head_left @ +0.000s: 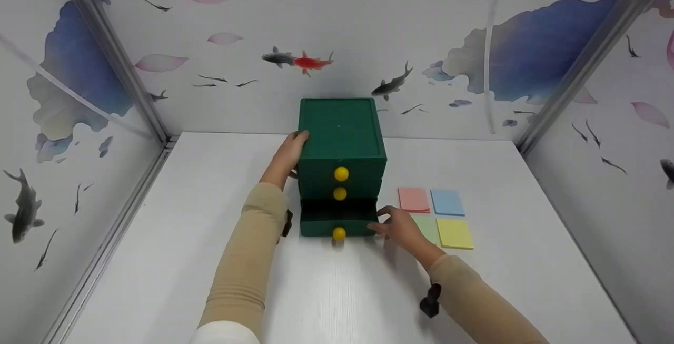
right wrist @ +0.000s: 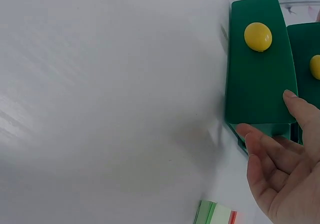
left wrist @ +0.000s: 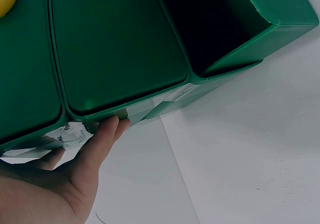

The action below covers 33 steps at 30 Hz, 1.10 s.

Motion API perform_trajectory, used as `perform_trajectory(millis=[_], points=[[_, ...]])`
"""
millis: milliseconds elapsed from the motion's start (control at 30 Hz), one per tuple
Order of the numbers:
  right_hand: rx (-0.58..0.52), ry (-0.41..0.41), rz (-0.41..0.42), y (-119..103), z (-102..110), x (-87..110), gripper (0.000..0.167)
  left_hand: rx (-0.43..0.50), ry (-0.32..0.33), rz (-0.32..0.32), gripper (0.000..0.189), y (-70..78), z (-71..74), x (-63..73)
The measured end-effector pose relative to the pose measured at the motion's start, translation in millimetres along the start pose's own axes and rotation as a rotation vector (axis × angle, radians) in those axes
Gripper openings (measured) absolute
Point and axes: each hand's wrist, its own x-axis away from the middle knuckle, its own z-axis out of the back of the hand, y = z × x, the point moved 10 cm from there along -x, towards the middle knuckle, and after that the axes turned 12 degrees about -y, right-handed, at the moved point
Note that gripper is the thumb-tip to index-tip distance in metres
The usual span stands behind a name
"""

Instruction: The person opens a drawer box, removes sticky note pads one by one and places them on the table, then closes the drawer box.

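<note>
A green drawer cabinet (head_left: pixel 342 128) with yellow round knobs stands on the table. Its bottom drawer (head_left: pixel 316 228) is pulled out, dark inside, while the two drawers above are closed. Against the cabinet's left side rests my left hand (head_left: pixel 289 154), its fingers extended along the wall in the left wrist view. At the right front corner of the pulled-out drawer, my right hand (head_left: pixel 403 231) pinches it. In the right wrist view the thumb lies on the drawer front (right wrist: pixel 260 79) and the index finger touches its side; the other fingers are loosely curled.
Pink (head_left: pixel 413 199), blue (head_left: pixel 447 202), green (head_left: pixel 425 227) and yellow (head_left: pixel 455 234) sticky note pads lie right of the cabinet, close to my right hand. Behind the cabinet rises a white wall (head_left: pixel 337 28) printed with fish; side walls flank the white table (head_left: pixel 174 217).
</note>
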Motion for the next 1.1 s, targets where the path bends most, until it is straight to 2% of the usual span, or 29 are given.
perform_trajectory(millis=[367, 600, 800, 1100], points=[[-0.037, 0.065, 0.021, -2.1, 4.2, 1.2, 0.040, 0.002, 0.002, 0.003, 0.073, 0.6, 0.1, -1.4], [-0.070, 0.121, 0.016, -0.4, 7.0, -1.3, 0.028, 0.007, -0.006, 0.006, 0.073, -0.2, -0.5, -1.8], [-0.091, 0.123, 0.006, 2.4, 7.6, -4.1, 0.019, 0.006, -0.004, 0.003, 0.074, -0.9, -0.4, -1.7], [-0.166, 0.143, 0.036, 2.2, 9.2, -5.5, 0.012, 0.000, 0.004, -0.003, 0.074, -0.2, 0.0, -1.3]])
